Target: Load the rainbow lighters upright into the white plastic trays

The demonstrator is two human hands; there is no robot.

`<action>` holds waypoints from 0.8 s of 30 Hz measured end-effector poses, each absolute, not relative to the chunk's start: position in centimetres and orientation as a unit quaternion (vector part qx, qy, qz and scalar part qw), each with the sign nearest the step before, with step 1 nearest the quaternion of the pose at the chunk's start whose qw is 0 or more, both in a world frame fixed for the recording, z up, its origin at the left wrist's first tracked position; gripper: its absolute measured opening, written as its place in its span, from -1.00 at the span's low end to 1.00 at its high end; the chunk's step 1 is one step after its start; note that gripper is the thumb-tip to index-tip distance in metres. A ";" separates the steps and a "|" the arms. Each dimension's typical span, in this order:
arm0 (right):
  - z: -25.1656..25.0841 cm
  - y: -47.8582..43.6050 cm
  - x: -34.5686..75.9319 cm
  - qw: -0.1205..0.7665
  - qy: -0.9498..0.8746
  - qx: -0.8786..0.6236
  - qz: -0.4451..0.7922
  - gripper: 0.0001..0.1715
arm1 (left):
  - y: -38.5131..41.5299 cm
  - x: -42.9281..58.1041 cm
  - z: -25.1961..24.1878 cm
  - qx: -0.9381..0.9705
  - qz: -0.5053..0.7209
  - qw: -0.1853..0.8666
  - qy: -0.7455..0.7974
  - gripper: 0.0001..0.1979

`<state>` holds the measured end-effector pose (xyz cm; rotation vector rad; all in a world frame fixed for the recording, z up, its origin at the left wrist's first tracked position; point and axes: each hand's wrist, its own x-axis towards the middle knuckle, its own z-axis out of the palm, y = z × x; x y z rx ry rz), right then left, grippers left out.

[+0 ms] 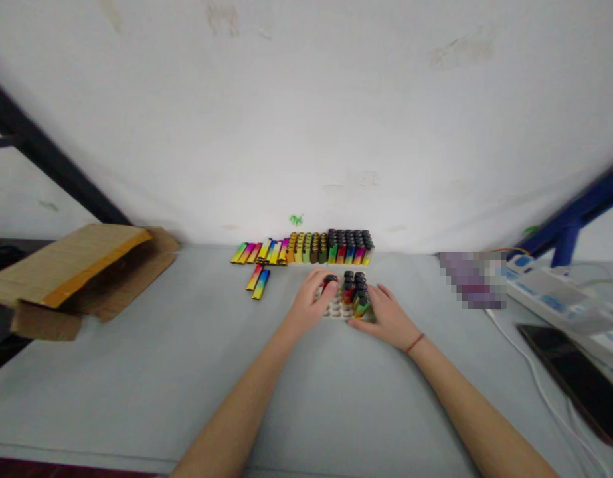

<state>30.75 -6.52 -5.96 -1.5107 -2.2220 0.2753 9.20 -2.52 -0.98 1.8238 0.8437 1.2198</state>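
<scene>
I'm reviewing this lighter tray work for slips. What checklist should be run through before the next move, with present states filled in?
1. Grip: left hand holds red lighter at the white tray, left part: ok.
2. Seating: red lighter down in a tray hole: cannot tell.
3. Support: right hand against the white tray's right side: ok.
4. Posture: standing lighters in the tray are upright: ok.
5. Clearance: two loose lighters lie apart from both hands: ok.
</scene>
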 end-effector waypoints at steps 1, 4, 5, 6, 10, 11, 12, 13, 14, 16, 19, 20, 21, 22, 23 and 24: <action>-6.0 -6.5 30.7 0.221 -0.802 -0.545 0.100 -0.11 | -2.5 9.1 -0.9 0.740 0.470 0.360 0.318 -0.73; -6.0 -6.5 30.7 0.227 -0.801 -0.545 0.099 -0.12 | -2.1 8.9 -1.1 0.784 0.431 0.340 0.290 -0.72; -6.0 -6.5 30.7 0.227 -0.801 -0.546 0.099 -0.12 | -2.1 8.9 -1.2 0.790 0.419 0.342 0.288 -0.72; -6.1 -6.6 30.7 0.226 -0.800 -0.547 0.099 -0.12 | -2.0 8.9 -1.4 0.794 0.409 0.345 0.288 -0.72; -6.0 -6.6 30.6 0.220 -0.800 -0.549 0.098 -0.10 | -2.0 9.1 -2.0 0.801 0.391 0.349 0.288 -0.71; -6.0 -6.6 30.6 0.219 -0.800 -0.549 0.098 -0.09 | -2.0 9.2 -2.0 0.802 0.389 0.349 0.289 -0.71; -6.0 -6.6 30.6 0.219 -0.801 -0.549 0.098 -0.09 | -2.0 9.2 -2.1 0.803 0.388 0.348 0.289 -0.71; -6.0 -6.6 30.6 0.220 -0.801 -0.548 0.098 -0.09 | -2.1 9.3 -2.1 0.804 0.387 0.346 0.290 -0.71; -6.1 -6.6 30.6 0.221 -0.801 -0.548 0.097 -0.09 | -2.1 9.3 -2.2 0.805 0.386 0.345 0.291 -0.71; -6.1 -6.5 30.6 0.223 -0.800 -0.548 0.098 -0.09 | -2.2 9.3 -2.2 0.806 0.385 0.341 0.293 -0.70; -6.0 -6.5 30.7 0.219 -0.800 -0.549 0.102 -0.08 | -2.3 9.3 -2.2 0.813 0.379 0.334 0.291 -0.69; -6.0 -6.5 30.7 0.217 -0.801 -0.549 0.103 -0.09 | -2.3 9.4 -2.3 0.816 0.375 0.332 0.289 -0.68; -6.0 -6.5 30.7 0.216 -0.801 -0.549 0.104 -0.09 | -2.3 9.4 -2.3 0.819 0.371 0.331 0.287 -0.68; -5.9 -6.5 30.7 0.216 -0.800 -0.550 0.104 -0.10 | -2.4 9.4 -2.3 0.821 0.368 0.329 0.285 -0.68; -5.9 -6.5 30.6 0.217 -0.800 -0.550 0.103 -0.11 | -2.4 9.4 -2.3 0.824 0.366 0.327 0.284 -0.68; -5.8 -6.6 30.6 0.218 -0.799 -0.551 0.103 -0.11 | -2.4 9.4 -2.3 0.826 0.364 0.323 0.283 -0.68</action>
